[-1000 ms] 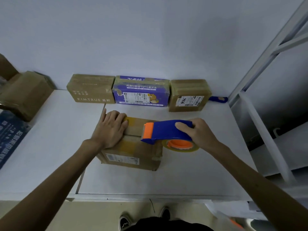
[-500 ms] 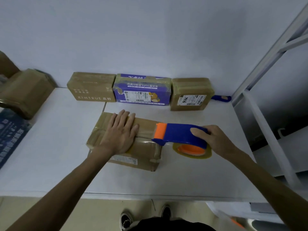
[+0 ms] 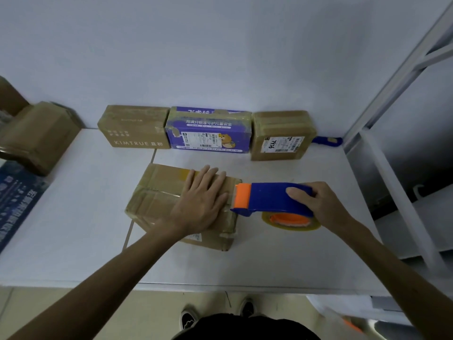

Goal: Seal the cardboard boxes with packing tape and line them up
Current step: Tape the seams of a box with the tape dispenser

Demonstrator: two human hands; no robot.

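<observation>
A brown cardboard box (image 3: 159, 192) lies on the white table (image 3: 73, 217) in front of me. My left hand (image 3: 203, 200) presses flat on the box's top, fingers straight. My right hand (image 3: 318, 204) grips a blue and orange tape dispenser (image 3: 267, 198) with a roll of clear tape (image 3: 289, 220); its orange head sits at the box's right edge. Against the wall stand three boxes in a row: a brown KIMTRUE box (image 3: 134, 127), a purple printed box (image 3: 210, 131) and a brown labelled box (image 3: 282, 136).
More brown boxes (image 3: 36, 136) are stacked at the far left, above a dark blue printed sheet (image 3: 14, 202). A second blue dispenser handle (image 3: 327, 141) lies behind the row. A white metal shelf frame (image 3: 392, 168) rises on the right. My shoes (image 3: 215, 315) show below the table edge.
The box has been swung round so more of its top shows to the left. My left hand has slid right along the top, and the dispenser has pulled right to the box's right edge.
</observation>
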